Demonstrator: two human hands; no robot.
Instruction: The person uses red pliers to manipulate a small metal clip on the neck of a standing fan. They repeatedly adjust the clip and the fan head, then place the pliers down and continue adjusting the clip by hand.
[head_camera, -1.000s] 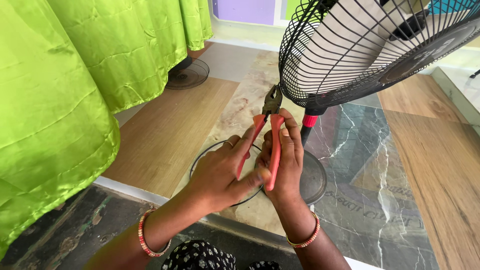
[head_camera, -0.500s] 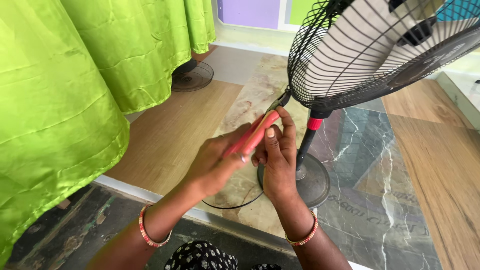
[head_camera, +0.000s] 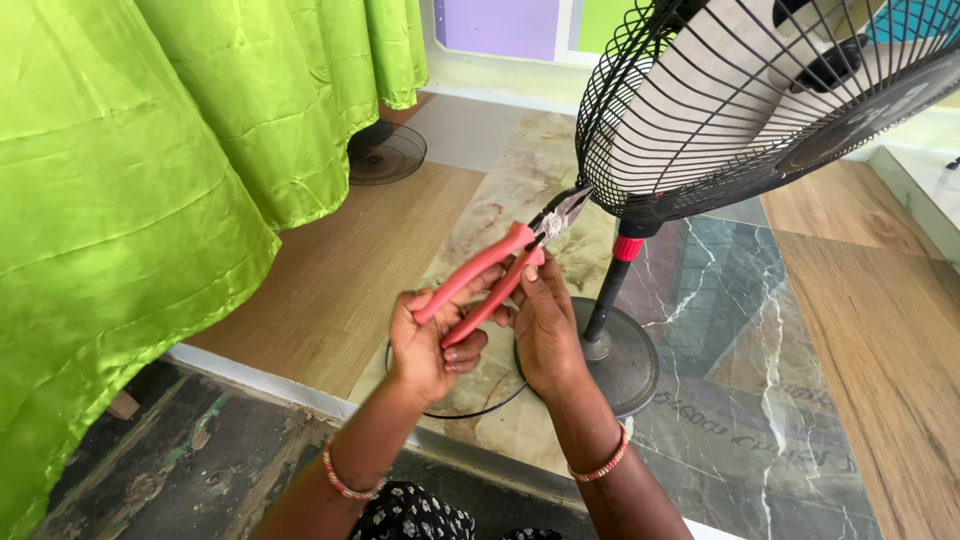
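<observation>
Pliers (head_camera: 500, 275): red handles gripped in left hand (head_camera: 430, 345), fingers curled round them; right hand (head_camera: 545, 325) pinching near the pivot. Nose at fan guard (head_camera: 690, 120) rim. Judged rigid, light; best held by handles.

shiny lime-green satin curtains (head_camera: 150, 170) hang at left, hems near the floor | round black wire grille (head_camera: 385, 153) lies flat by the curtain hem | light wood-plank flooring (head_camera: 330, 270) meets dark veined marble tiles (head_camera: 730, 300) | lilac wall panel (head_camera: 500, 25) at far end
</observation>
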